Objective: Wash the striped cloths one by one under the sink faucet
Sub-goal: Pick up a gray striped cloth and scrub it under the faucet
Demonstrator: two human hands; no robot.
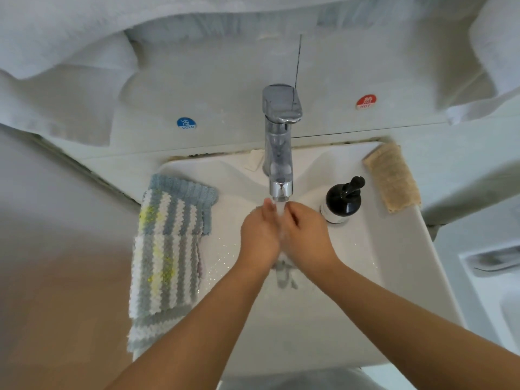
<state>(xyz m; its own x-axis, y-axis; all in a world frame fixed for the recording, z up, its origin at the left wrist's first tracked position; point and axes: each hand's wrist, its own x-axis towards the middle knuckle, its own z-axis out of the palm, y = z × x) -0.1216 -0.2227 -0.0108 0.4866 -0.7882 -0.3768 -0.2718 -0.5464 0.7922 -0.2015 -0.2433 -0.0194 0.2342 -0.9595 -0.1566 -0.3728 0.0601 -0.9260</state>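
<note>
From the head camera, a white sink (pixel 408 277) fills the middle of the view, and one chrome faucet (pixel 278 142) stands at its back edge with water running from the spout. Both of the person's hands meet directly under that stream, over the basin. The left hand (pixel 260 235) and the right hand (pixel 305 235) press together side by side, with water pouring between them. Something grey and pale hangs down below the hands, but it is blurred and mostly hidden by them, so whether the fingers grip a cloth cannot be told.

The striped cloths (pixel 166 257) lie in a stack on the sink's left rim, well apart from the hands, their lower end drooping over the front edge. At least three layers show: a plain blue-grey one at the back and grey-and-white striped ones with yellow patches on top.

On the right rim stands one black pump bottle (pixel 342 199), just beside the right hand. Farther right lies one tan cloth (pixel 392 178). On the wall behind, one blue COLD sticker (pixel 186 123) and one red HOT sticker (pixel 365 101) flank the faucet. White towels (pixel 70 46) hang across the top.
</note>
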